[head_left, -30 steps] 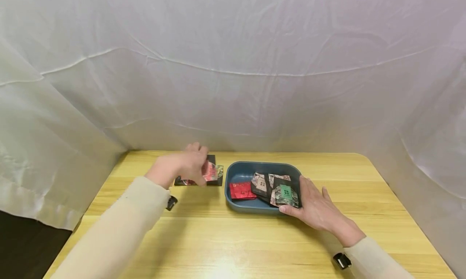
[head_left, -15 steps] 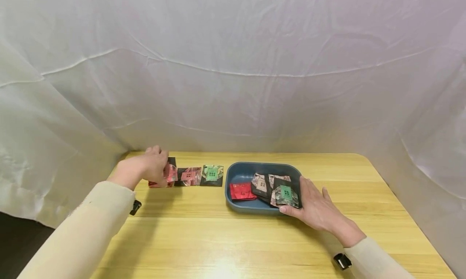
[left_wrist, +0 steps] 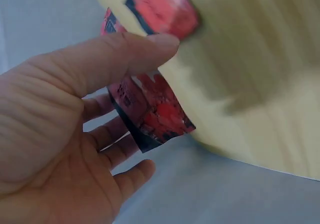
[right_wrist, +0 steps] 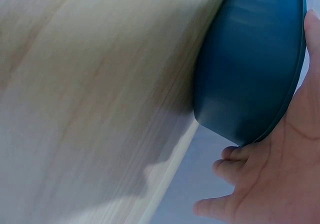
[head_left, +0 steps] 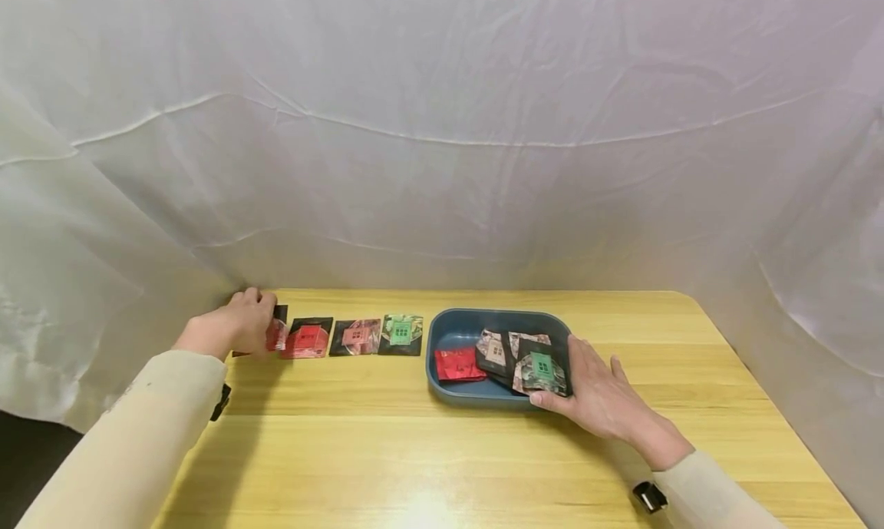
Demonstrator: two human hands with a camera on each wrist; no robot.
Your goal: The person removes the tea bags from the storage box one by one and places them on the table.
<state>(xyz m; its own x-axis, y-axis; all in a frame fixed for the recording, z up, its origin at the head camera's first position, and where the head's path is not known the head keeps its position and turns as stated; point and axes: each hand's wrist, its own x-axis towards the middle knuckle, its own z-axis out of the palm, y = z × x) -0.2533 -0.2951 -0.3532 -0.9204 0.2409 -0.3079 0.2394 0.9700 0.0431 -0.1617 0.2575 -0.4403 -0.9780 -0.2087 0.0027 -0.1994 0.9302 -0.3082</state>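
Note:
At the left end of the table my left hand (head_left: 238, 322) holds a small red and black sachet (left_wrist: 162, 109), thumb in front and fingers behind it. To its right lie a red sachet (head_left: 308, 338), a pink-labelled sachet (head_left: 355, 337) and a green-labelled sachet (head_left: 401, 334), side by side in a row. My right hand (head_left: 608, 395) rests against the right front corner of a blue tray (head_left: 476, 398), fingers along its side and thumb over the front rim. Inside the tray lie a shiny red packet (head_left: 460, 364) and several black sachets, the top one a green-labelled sachet (head_left: 542, 366).
The wooden table (head_left: 428, 444) runs in front of the tray and along both sides. Behind it hangs a pale curtain (head_left: 442, 199), which also closes off the left and right.
My left hand has moved left along the back of the table, and the red, pink-labelled and green-labelled sachets have come into full view beside it. My right hand and the tray have stayed put.

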